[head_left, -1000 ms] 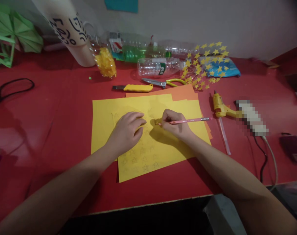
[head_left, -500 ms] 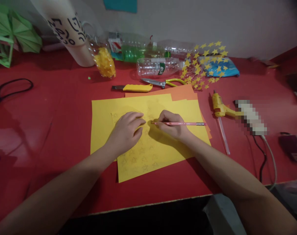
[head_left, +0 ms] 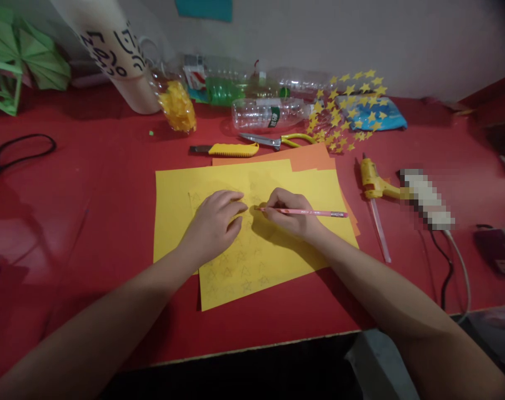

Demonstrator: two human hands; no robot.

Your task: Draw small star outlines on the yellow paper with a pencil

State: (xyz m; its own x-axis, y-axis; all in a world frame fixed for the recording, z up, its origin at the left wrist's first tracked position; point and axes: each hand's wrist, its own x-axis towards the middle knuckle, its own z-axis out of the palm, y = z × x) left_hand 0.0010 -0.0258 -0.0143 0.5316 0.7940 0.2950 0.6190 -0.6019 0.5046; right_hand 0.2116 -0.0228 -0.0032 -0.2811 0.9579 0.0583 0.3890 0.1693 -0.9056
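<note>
My right hand (head_left: 291,214) is closed around a pink pencil (head_left: 314,213), whose tip meets a yellow sheet of paper (head_left: 285,250). Rows of small pencilled stars (head_left: 241,256) cover part of that sheet. Lying flat on the left of the same sheet, my left hand (head_left: 216,225) has its fingers stretched out and hides some of the drawings. Another yellow sheet (head_left: 173,205) lies beneath, and an orange sheet (head_left: 314,156) shows behind them.
Beyond the paper lie a yellow box cutter (head_left: 235,150), scissors (head_left: 273,140) and several plastic bottles (head_left: 269,114). Cut yellow stars (head_left: 335,119) cover a clear rounded form. To the right are a glue gun (head_left: 373,180) and cables (head_left: 448,266). A tall white cup (head_left: 127,72) stands at back left.
The pencil's eraser end has dipped slightly and shifted a little left, while the tip moved slightly left. My left hand and the paper stay put.
</note>
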